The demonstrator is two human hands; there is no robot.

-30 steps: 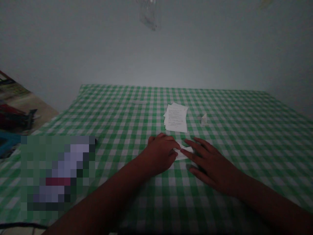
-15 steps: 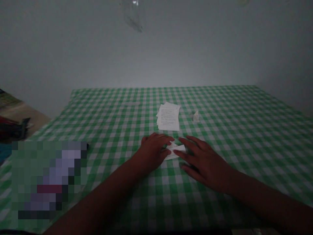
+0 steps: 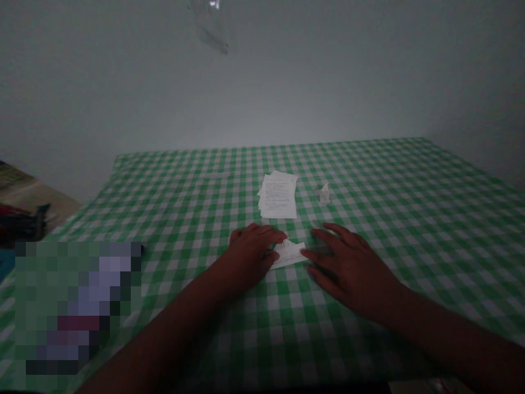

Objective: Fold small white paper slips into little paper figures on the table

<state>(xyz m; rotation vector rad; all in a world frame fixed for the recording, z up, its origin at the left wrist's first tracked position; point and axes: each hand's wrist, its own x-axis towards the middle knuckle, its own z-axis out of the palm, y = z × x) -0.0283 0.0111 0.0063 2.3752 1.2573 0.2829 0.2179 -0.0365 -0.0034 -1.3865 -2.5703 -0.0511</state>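
Observation:
A folded piece of printed paper (image 3: pixel 290 253) lies on the green-and-white checked tablecloth in front of me, with a small point rising along its far edge. My left hand (image 3: pixel 248 256) grips its left end between thumb and fingers, covering that part. To the right, my right hand (image 3: pixel 350 267) is open, its fingers spread apart. One of its fingertips is at the paper's right end; whether it presses there I cannot tell.
Beyond my hands lies a stack of printed sheets (image 3: pixel 280 198), with a small folded paper shape (image 3: pixel 324 193) standing to its right. A pale strip (image 3: pixel 218 175) rests farther back. At the left, a pixelated patch hides something on the checked tablecloth (image 3: pixel 176 219).
My right hand has moved right along the paper, its fingers drawing off the middle to the right end. More of the folded paper now shows. My left hand keeps its grip.

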